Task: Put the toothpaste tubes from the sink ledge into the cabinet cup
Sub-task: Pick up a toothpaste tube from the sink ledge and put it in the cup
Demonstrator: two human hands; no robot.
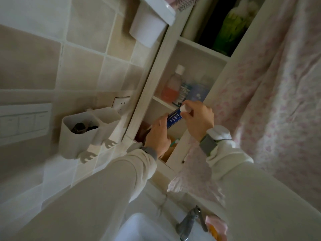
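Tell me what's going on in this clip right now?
A person is standing at a bathroom sink with both hands up inside an open wall cabinet. The left hand and right hand together hold a blue toothpaste tube, the right hand at its white cap end. The tube is on the lower shelf level, below the shelf of bottles. The cup is hidden behind the hands, so the tube does not look put away yet.

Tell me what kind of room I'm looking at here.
Most likely a home bathroom. A tap stands over a white sink at the bottom, the wall is tiled, and both hands hold a blue toothpaste tube in front of an open cabinet stocked with bottles.
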